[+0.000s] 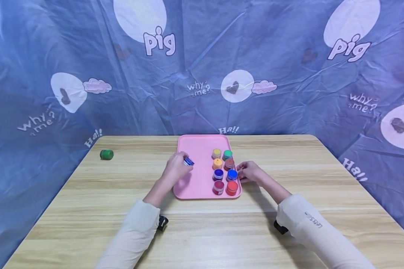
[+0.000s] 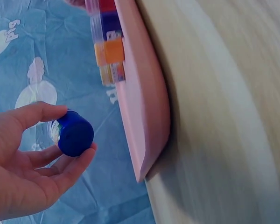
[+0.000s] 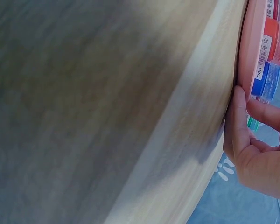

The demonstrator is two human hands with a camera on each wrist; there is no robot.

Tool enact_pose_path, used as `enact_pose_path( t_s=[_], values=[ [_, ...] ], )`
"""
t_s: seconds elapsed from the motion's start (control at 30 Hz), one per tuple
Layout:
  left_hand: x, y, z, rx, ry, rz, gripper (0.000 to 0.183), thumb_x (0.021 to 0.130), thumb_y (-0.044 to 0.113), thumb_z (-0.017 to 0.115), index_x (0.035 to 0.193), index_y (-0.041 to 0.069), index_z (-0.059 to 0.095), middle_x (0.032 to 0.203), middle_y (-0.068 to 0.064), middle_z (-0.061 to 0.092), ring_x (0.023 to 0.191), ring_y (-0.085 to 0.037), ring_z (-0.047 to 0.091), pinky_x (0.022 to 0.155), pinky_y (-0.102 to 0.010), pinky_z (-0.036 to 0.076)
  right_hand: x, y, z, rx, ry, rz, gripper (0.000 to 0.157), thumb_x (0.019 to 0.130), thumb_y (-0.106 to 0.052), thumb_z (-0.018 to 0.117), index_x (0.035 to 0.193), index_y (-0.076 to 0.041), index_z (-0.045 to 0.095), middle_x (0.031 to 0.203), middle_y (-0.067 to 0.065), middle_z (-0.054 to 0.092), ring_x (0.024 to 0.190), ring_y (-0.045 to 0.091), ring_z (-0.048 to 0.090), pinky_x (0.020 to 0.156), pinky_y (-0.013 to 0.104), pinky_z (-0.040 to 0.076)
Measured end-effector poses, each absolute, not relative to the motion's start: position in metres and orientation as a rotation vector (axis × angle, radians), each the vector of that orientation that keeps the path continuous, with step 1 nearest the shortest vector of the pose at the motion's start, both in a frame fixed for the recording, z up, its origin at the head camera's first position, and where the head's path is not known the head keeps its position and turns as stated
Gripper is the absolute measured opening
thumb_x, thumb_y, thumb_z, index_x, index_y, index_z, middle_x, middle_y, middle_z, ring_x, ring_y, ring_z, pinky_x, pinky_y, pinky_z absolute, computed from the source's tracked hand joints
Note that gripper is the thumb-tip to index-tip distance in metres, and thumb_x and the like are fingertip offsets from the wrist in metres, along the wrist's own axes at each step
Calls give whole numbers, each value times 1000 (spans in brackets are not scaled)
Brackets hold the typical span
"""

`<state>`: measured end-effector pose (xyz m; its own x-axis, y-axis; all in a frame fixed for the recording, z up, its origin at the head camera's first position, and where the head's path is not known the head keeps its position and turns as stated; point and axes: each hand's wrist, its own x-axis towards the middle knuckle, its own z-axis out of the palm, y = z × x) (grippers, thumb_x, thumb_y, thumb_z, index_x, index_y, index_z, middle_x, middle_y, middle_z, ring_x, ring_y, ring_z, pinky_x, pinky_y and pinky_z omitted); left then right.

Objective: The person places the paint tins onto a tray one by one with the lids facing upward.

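My left hand point(image 1: 175, 167) holds a small paint jar point(image 2: 76, 134) with a dark blue end, pinched between thumb and fingertips and tilted above the left half of a pink tray point(image 1: 198, 147). At the tray's right edge, my right hand point(image 1: 250, 172) grips the rim between thumb and fingers, beside a blue jar point(image 1: 232, 175). Two columns of paint jars stand upright on the tray's right side. Among them are a yellow jar point(image 1: 216, 153), a green jar point(image 1: 227, 154), an orange jar point(image 1: 217, 163) and a red jar point(image 1: 231, 188).
A green jar point(image 1: 106, 154) lies on its side on the wooden table point(image 1: 202, 235), far to the left. Behind the table's back edge hangs a blue printed cloth point(image 1: 202, 56). Dark wrist cameras sit under both forearms, close over the tabletop.
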<state>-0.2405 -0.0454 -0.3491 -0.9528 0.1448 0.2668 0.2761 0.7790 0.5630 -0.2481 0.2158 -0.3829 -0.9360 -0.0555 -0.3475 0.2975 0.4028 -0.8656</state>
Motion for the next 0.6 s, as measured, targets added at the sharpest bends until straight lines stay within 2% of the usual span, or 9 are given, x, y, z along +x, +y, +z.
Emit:
enact_pose_path(
  t_s=[0.17, 0.4, 0.6],
  values=[
    [-241, -33, -353, -361, -2808, -956, 34, 60, 14, 66, 91, 2, 56, 83, -10, 51, 76, -20, 49, 68, -29, 42, -248, 216, -382, 216, 2343, -1535, 29, 74, 10, 43, 103, 9, 43, 73, 14, 49, 60, 18, 54, 61, 33, 47],
    [-241, -22, -355, -362, -2870, -1010, 36, 58, 21, 71, 88, 6, 57, 78, -4, 56, 72, -17, 50, 66, -27, 41, -247, 215, -383, 218, 2327, -1560, 30, 74, 11, 43, 103, 9, 42, 73, 14, 49, 60, 18, 53, 61, 34, 47],
    [-240, -18, -357, -398, -2905, -1040, 39, 57, 14, 72, 91, 6, 56, 83, -5, 56, 77, -18, 51, 69, -28, 41, -247, 216, -383, 205, 2331, -1566, 29, 73, 10, 43, 103, 10, 43, 71, 14, 49, 59, 18, 53, 61, 34, 47]
  ],
)
